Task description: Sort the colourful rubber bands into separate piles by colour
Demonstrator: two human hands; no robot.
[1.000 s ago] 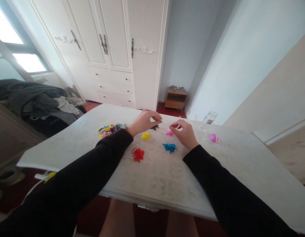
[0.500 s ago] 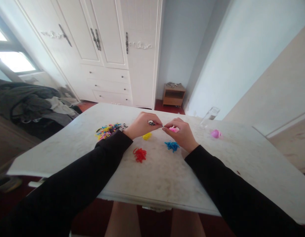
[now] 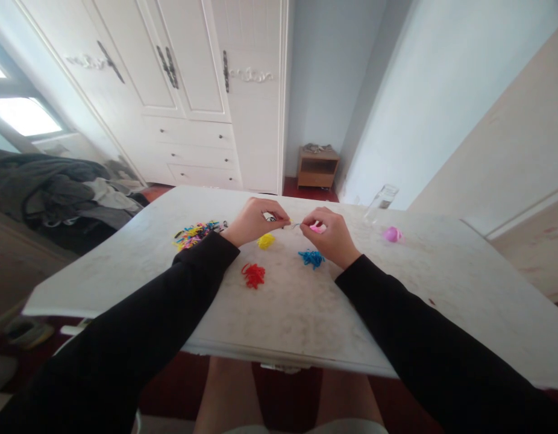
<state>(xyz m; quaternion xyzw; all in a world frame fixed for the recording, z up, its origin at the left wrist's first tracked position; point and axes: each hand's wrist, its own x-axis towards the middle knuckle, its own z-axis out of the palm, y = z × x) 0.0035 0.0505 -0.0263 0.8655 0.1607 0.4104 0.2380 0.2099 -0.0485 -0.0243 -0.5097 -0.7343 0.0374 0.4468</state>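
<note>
Six piles of small bands, too small to count singly: one mixed pile, one red pile, one yellow pile, one blue pile, one pink pile and one black pile, partly hidden. One worktop, one glass jar, one purple ball. One wardrobe showing four doors, four handles, three drawers, six knobs. One nightstand, one clothes heap.
</note>
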